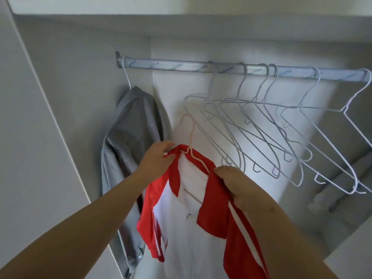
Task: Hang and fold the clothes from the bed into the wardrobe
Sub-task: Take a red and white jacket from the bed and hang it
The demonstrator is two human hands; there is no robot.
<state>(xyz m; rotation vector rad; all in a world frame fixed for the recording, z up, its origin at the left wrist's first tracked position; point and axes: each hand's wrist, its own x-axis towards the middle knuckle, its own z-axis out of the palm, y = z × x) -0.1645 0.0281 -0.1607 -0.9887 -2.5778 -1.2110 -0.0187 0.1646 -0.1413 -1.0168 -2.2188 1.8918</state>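
Under the wardrobe rail (181, 66), both bare forearms reach up and forward, holding a red-and-white shirt (191, 228) at its shoulders. The left hand (159, 156) pinches the red collar edge between thumb and curled fingers, just beside the neck of a pale wire hanger (190, 137). The right hand (235, 184), knuckles up, grips the red shoulder seam at the shirt's 2 o'clock, fingers folded over the cloth. The hanger sits inside the neckline; its hook rises toward 12 o'clock and stops short of the rail, touching nothing.

A grey shirt (130, 137) hangs at 9 o'clock from the raised hook, on its own hanger at the rail's far left end, close to the wardrobe's side panel (40, 137). A cluster of empty wire hangers (261, 127) crowds the rail from 1 to 3 o'clock, their arms slanting down and overlapping (the nearest one's shoulder comes close to the raised hook). Between the grey shirt's hook and the first empty hanger lies a bare stretch of rail, directly above the lifted hook.
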